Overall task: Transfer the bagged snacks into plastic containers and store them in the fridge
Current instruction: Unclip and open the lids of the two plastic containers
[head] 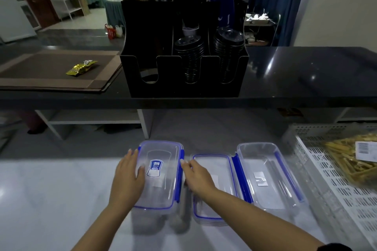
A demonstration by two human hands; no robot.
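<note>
A clear plastic container with a blue-trimmed lid stands closed on the pale counter in front of me. My left hand lies flat against its left side and lid. My right hand touches its right edge by the blue clip, fingers loosely curled. To the right lies a loose lid, and beside it an open empty container. A clear bag of yellow stick snacks rests in a white perforated tray at the far right.
A black counter shelf runs across above the work surface. On it stand a black organiser with stacked cup lids and a brown mat bearing a small gold packet.
</note>
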